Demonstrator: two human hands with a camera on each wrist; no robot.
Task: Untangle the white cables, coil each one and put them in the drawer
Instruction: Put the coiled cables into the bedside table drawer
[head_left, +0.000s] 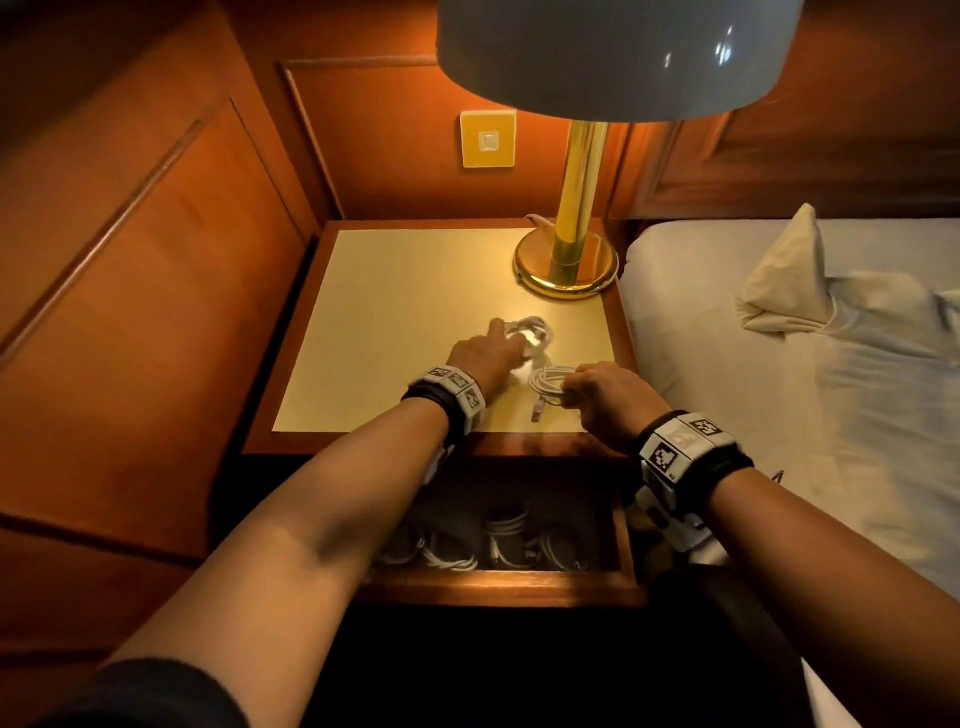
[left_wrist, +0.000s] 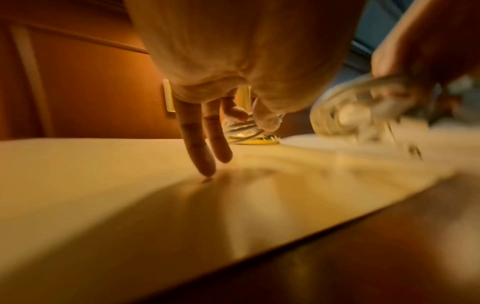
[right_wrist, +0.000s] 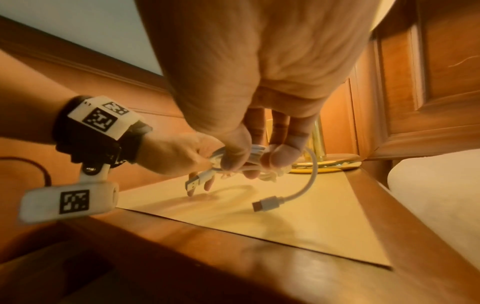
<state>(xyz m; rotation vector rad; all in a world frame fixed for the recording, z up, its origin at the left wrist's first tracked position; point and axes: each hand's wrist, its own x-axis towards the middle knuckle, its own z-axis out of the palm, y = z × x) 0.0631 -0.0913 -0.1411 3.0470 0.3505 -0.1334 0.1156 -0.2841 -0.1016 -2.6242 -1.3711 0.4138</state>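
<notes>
Head view: right hand (head_left: 613, 397) pinching coiled cable (head_left: 553, 382), open drawer (head_left: 621, 530) directly below, nearer this hand; left wrist view: left hand (left_wrist: 233, 67) pinching second bundle (left_wrist: 240, 128) farther back; right wrist view: plug ends (right_wrist: 267, 203) dangling.

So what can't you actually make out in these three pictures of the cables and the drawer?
- Drawer, head view: dark and crossed by both forearms, so the coils inside cannot be counted.
- Cable bundle under the left hand, head view: overexposed, and the hand covers part.
- Coiled cable in the right hand, left wrist view: motion-blurred.
- Lamp base, right wrist view: mostly hidden behind the fingers.
</notes>
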